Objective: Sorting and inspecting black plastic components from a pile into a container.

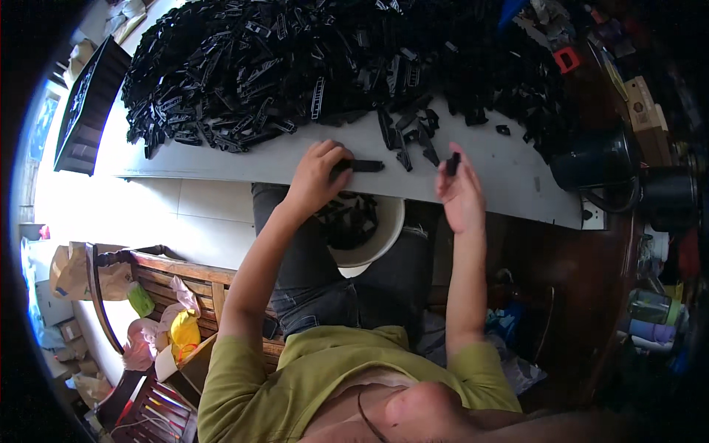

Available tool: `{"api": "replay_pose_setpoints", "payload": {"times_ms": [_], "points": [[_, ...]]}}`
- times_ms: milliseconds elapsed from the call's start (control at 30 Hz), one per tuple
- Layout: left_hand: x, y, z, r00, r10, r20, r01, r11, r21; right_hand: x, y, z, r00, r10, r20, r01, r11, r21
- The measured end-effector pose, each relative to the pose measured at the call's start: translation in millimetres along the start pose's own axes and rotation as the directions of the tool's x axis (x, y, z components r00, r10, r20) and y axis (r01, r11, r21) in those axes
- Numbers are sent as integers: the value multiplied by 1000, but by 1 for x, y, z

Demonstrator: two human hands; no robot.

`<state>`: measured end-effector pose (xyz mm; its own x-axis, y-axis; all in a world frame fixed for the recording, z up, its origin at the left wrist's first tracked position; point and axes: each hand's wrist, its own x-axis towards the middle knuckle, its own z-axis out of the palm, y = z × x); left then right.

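Note:
My left hand (319, 177) is closed on one end of a long black plastic part (366, 166), which points to the right just above the table's front edge. To the right, my right hand (462, 193) is raised with a small black plastic piece (453, 164) pinched at its fingertips. Between and beyond the hands, several loose black plastic parts (403, 140) lie on the white table (509, 173). A great heap of similar black parts (244, 74) covers the table's far side. What lies inside my left fist is hidden.
Between my knees stands a white bucket (395, 221) with black parts inside. A black crate (90, 111) leans at the table's left end. Dark round containers (594, 159) stand by the right end. A wooden bench (185, 266) with bags is at the lower left.

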<state>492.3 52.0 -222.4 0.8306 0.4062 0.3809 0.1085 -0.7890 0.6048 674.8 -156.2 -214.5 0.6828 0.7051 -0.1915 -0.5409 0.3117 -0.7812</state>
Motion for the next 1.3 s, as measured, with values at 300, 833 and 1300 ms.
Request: {"api": "replay_pose_setpoints", "payload": {"times_ms": [300, 833, 1300], "points": [[1, 1, 2, 986, 99, 134, -70, 976, -204, -15, 34, 47, 823, -234, 518, 528, -24, -849], [0, 5, -10, 959, 142, 245, -74, 961, -265, 48, -25, -25, 711, -602, 365, 258, -259, -931], [23, 1, 7, 979, -175, 102, 191, 965, -178, 32, -42, -60, 914, -403, -45, 119, 373, -920]]}}
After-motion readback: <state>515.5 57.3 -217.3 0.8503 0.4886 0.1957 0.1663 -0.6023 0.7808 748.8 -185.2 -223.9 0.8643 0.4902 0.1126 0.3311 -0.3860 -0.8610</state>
